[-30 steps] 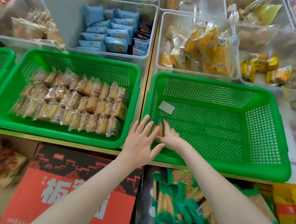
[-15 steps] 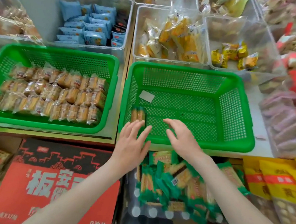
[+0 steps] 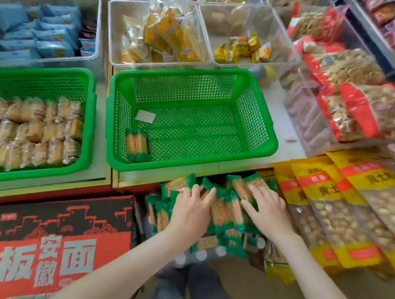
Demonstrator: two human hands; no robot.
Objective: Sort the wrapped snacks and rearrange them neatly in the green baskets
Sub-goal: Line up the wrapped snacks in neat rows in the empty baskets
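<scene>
A heap of green-wrapped snacks [image 3: 224, 213] lies below the shelf edge. My left hand [image 3: 191, 209] rests on the heap's left side, fingers spread over the packets. My right hand [image 3: 268, 209] lies on the right side, fingers straight across a packet. Neither hand visibly grips one. Above them, the right green basket [image 3: 271, 142] holds two green-wrapped snacks [image 3: 136, 146] upright in its near left corner and a white slip of paper [image 3: 145, 116]. The left green basket [image 3: 89, 123] is packed with rows of clear-wrapped cakes [image 3: 30, 131].
A red and black carton [image 3: 44, 247] sits at lower left. Yellow bags of biscuits [image 3: 345, 213] lean at the right of the heap. Clear bins with blue packets [image 3: 43, 33] and yellow packets [image 3: 164, 36] stand behind the baskets. Red-trimmed bags [image 3: 357, 102] fill the right.
Both hands have drawn back out of the right basket, leaving two green-wrapped snacks in its corner, and dropped onto the heap below. The view has swung to the right.
</scene>
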